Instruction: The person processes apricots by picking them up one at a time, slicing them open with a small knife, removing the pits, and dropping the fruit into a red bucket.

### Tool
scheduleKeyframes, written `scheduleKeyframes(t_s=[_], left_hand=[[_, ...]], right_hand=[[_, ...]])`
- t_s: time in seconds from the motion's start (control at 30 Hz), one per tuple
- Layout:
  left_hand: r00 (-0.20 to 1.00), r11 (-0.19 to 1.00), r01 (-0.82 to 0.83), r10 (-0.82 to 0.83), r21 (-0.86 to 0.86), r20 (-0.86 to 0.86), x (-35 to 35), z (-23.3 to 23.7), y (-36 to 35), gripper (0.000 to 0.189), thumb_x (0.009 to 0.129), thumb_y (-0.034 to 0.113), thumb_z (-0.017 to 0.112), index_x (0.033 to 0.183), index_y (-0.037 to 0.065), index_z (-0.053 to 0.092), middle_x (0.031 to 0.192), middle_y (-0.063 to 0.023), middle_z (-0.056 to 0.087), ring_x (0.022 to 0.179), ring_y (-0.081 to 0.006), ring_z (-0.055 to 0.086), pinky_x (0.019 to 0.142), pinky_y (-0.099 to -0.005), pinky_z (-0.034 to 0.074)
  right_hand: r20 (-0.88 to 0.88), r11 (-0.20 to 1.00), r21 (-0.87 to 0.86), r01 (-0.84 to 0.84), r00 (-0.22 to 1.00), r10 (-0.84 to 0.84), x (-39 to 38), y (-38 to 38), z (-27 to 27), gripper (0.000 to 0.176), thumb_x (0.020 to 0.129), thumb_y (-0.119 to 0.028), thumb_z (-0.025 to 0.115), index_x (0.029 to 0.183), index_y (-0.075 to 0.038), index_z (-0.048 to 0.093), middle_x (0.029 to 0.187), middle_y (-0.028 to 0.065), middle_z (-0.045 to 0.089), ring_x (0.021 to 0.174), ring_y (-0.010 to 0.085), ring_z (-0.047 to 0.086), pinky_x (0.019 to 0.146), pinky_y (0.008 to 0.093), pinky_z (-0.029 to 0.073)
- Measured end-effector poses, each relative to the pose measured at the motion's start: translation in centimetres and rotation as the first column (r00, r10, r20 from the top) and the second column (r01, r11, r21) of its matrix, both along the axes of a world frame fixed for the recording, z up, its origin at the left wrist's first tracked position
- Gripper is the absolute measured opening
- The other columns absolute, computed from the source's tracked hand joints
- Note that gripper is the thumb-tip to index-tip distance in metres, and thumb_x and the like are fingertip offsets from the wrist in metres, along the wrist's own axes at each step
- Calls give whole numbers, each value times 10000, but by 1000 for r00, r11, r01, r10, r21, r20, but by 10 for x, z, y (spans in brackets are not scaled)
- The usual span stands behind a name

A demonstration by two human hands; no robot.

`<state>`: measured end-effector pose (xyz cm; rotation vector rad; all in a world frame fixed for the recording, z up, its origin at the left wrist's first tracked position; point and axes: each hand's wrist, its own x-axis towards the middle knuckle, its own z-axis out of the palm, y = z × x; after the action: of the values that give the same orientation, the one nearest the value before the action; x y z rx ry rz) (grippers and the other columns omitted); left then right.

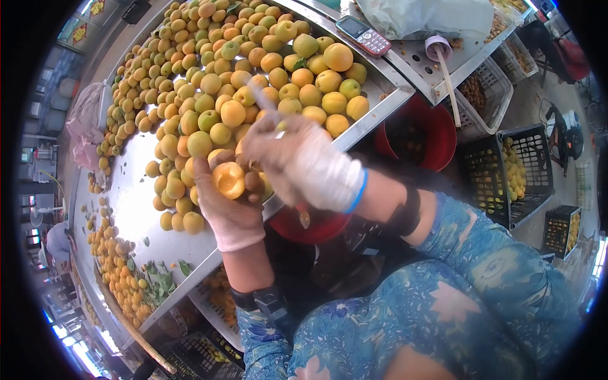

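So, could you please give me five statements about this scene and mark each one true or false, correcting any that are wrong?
1. The left hand holds a cut fruit. True.
2. The right hand is bare. False: the right hand wears a pale glove.
3. The phone lies with its keypad showing. True.
4. The large black crate at the picture's right holds only leaves. False: the large black crate has yellow fruit in it.
5. Green leaves lie on the metal table. True.
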<state>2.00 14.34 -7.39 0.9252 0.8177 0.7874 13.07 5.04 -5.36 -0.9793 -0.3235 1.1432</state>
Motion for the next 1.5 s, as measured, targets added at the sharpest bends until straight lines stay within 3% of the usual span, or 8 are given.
scheduleKeyframes(t_s=[0.1, 0.37, 0.43, 0.57, 0.73, 1.03, 1.17, 1.5], left_hand=[[997, 985, -52, 59, -165, 39, 1, 14, 4, 377, 985, 405, 426, 978, 46, 542, 785, -97, 582, 566, -181, 551, 425, -243, 383], [901, 755, 145, 166, 639, -401, -7, -2, 39, 234, 910, 219, 578, 1023, 31, 658, 941, -87, 632, 833, -189, 632, 729, -283, 512], [635, 339, 567, 400, 750, -661, 3, -1, 41, 329, 863, 321, 657, 1033, 40, 663, 1012, -126, 640, 948, -245, 621, 798, -345, 505], [187, 305, 882, 473, 359, -861, 22, 17, 25, 518, 707, 499, 754, 1043, 115, 664, 1036, -133, 625, 1004, -293, 607, 845, -398, 488], [203, 204, 909, 546, 364, -813, 24, 7, 25, 536, 668, 491, 774, 1069, 152, 666, 998, -108, 622, 984, -284, 607, 833, -401, 491], [129, 222, 926, 577, 307, -807, 33, 6, 20, 480, 680, 423, 781, 1075, 170, 676, 1041, -94, 617, 1013, -267, 591, 872, -386, 476], [149, 186, 932, 588, 312, -795, 31, 3, 20, 438, 683, 374, 781, 1052, 159, 683, 1036, -89, 610, 1011, -265, 587, 869, -379, 480], [642, 59, 587, 574, 807, -509, -41, 53, 33, 382, 737, 181, 775, 1023, 22, 577, 999, -138, 561, 915, -306, 579, 828, -389, 474]], right_hand=[[-170, 1000, -1, 14, 985, -14, 33, -3, 1, 136, 852, -153, 629, 801, -46, 564, 508, -3, 436, 339, 101, 353, 318, 249, 289], [149, 972, -164, -171, 969, 195, 46, -15, 10, 142, 797, -133, 635, 751, -29, 549, 519, -3, 443, 345, 76, 409, 311, 228, 298], [159, 957, -149, -248, 949, 271, 51, -19, 10, 124, 786, -129, 635, 753, -34, 562, 532, 5, 473, 355, 76, 422, 318, 228, 299], [479, 812, -366, -455, 656, 583, 54, -31, 19, 92, 759, -135, 641, 775, -47, 620, 583, 27, 548, 436, 95, 497, 402, 240, 373], [671, 736, -494, -463, 335, 661, 52, -35, 3, 164, 735, -134, 645, 851, -21, 670, 718, 123, 636, 710, 218, 618, 688, 340, 491], [454, 918, -288, -273, 805, 382, 62, -32, 14, 153, 823, -183, 616, 934, -88, 660, 652, -6, 562, 407, 64, 457, 374, 203, 364], [775, 876, -410, -255, 409, 482, 50, -26, -10, 235, 815, -218, 600, 961, -46, 666, 894, 170, 665, 899, 319, 635, 853, 361, 478], [488, 881, -368, -297, 745, 455, 61, -41, 12, 230, 841, -269, 602, 977, -92, 657, 728, 40, 608, 475, 97, 512, 444, 255, 430]])
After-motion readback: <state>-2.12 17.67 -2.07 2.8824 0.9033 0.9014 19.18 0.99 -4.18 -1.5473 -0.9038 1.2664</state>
